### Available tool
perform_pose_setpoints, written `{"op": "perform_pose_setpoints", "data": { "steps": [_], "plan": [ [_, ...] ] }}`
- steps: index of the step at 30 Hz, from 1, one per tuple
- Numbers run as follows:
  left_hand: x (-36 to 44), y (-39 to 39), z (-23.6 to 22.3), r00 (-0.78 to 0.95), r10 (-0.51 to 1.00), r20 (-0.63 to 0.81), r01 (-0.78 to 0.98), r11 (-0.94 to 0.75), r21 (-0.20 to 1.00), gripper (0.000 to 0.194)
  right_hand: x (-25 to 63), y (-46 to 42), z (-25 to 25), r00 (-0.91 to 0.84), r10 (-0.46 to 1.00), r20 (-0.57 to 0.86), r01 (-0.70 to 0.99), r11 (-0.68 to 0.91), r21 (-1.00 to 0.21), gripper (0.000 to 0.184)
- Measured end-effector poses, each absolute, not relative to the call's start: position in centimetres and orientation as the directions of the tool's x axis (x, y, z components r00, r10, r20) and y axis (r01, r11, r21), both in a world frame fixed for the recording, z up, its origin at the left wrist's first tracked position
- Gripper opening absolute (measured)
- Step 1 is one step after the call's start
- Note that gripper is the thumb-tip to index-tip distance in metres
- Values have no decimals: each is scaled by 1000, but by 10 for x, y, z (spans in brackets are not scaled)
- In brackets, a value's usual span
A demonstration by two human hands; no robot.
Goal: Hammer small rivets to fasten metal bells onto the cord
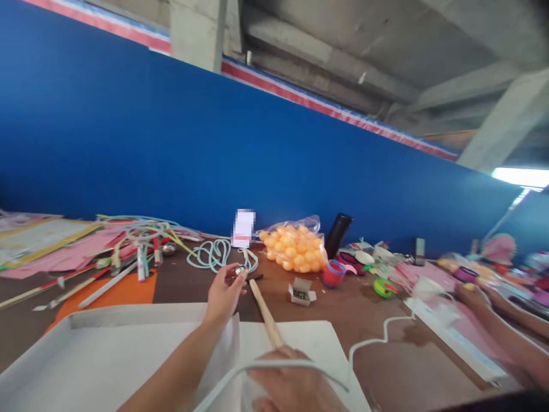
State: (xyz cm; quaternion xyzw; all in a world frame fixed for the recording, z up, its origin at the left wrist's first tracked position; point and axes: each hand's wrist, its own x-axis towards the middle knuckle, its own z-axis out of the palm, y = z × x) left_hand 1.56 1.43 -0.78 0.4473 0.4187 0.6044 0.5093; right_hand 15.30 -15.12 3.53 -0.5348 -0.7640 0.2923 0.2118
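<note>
Well apart, the left hand pinches a shiny metal ball, and the right hand is closed around the wooden handle of a hammer. Beyond them, a bag of orange balls lies near the far edge of the brown table.

Shiny silvery ball in left hand, wooden-handled hammer slanting from right hand

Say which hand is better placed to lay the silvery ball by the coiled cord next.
Probably the left hand: it holds the silvery ball near the coiled cord, while the right hand grips the wooden handle, farther from the cord.
</note>
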Motion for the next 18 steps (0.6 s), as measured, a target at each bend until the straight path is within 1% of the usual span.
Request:
{"op": "perform_pose_setpoints", "data": {
  "steps": [1, 2, 3, 4, 6, 9, 12, 14, 18],
  "plan": [
    [15, 14, -8, -88, 990, 114, -228, -131, 965, 44, 155, -140, 39, -275, 961, 24, 746, 229, -626, 16],
    [14, 14, -8, -88, 990, 109, -219, -126, 968, 43, 160, -129, 43, -158, 986, 45, 869, 160, -468, 19],
    [13, 14, -8, -94, 990, 101, -210, -119, 970, 44, 168, -116, 47, -7, 996, 88, 950, 34, -312, 22],
    [13, 14, -8, -98, 990, 102, -199, -120, 973, 44, 178, -104, 52, 75, 991, 115, 963, -41, -267, 25],
    [11, 14, -7, -94, 990, 106, -188, -122, 974, 45, 200, -80, 60, 190, 973, 128, 961, -158, -226, 26],
    [10, 14, -5, -89, 991, 105, -184, -120, 976, 44, 227, -51, 61, 310, 946, 94, 940, -291, -176, 21],
    [10, 15, -3, -74, 992, 102, -204, -115, 972, 45, 233, -31, 50, 331, 942, 57, 938, -321, -134, 17],
    [11, 15, -2, -48, 994, 95, -245, -104, 964, 47, 232, -23, 39, 327, 944, 47, 941, -320, -112, 21],
    [12, 16, -1, 9, 999, 50, -363, -43, 931, 46, 232, -19, 19, 329, 942, 70, 942, -322, -95, 15]
  ]
}}
